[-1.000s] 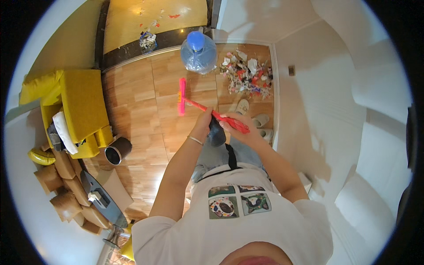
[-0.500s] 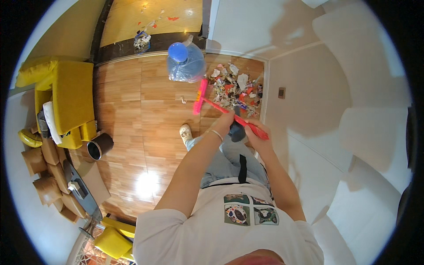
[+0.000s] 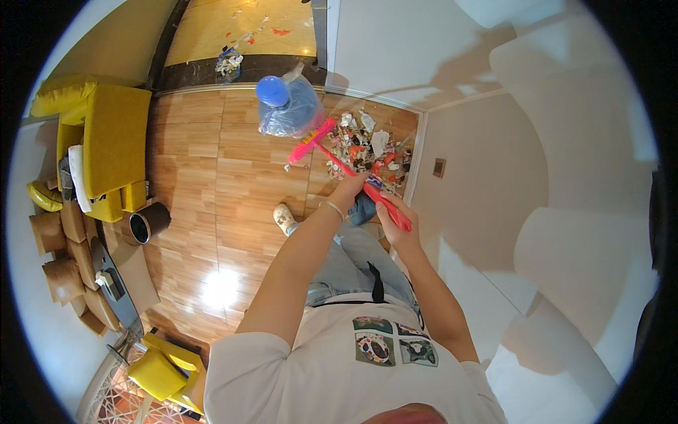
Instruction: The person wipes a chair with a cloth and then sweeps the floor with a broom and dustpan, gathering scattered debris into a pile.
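Observation:
My left hand is closed round the handle of a pinkish-red broom, partway down. Nearer the handle's end, my right hand also grips it. The broom's head lies slanted on the wooden floor, at the left edge of a litter heap of paper scraps and red and white bits. Just beyond the head stands a large bluish container with a round blue top, wrapped in clear plastic. My hands and the handle hide part of the heap.
White walls close off the right side. A doorway sill lies far off, with a small bag of litter on it. On the left are a yellow sofa, a dark bin and a yellow chair.
The broom head has swung from nearly straight to a slant and moved a little farther away, close to the container. Both hands keep their hold. The whole view has shifted slightly.

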A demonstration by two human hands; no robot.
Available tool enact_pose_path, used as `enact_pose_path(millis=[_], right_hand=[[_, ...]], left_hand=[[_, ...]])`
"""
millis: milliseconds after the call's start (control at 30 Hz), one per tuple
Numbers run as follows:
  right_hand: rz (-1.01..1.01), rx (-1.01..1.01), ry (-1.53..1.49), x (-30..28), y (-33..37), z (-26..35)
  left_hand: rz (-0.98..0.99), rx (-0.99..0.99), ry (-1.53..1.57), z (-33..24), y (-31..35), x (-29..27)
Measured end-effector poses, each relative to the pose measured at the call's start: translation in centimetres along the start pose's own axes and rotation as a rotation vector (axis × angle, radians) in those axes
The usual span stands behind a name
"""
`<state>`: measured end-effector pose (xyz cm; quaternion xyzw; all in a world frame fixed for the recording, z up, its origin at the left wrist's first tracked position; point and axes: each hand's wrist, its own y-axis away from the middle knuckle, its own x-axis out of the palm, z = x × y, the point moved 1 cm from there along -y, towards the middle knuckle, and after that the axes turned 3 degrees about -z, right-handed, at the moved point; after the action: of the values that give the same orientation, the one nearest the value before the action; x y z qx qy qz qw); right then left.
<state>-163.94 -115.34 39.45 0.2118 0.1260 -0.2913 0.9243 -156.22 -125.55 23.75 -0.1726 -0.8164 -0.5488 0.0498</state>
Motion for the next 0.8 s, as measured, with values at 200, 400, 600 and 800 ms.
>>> enact_pose_path(millis=[200,400,600,800], right_hand=[[-0.065,-0.138,0.195,-2.7,0.2,0.4],[0.018,-0.345,0.36,-6.9,3.1,5.9],[0.147,-0.185,0.15,-5.4,4.5,6.0],[0.363,-0.147,0.071,2.7,3.2,1.0]], left_hand=[[0.117,-0.101,0.065,1.0,0.2,4.4],[0.199,-0.12,0.102,0.7,7.3,6.7],[0.053,-0.021,0.016,1.1,9.8,1.2],[-0.205,-0.054,0.191,3.5,6.2,-8.3]])
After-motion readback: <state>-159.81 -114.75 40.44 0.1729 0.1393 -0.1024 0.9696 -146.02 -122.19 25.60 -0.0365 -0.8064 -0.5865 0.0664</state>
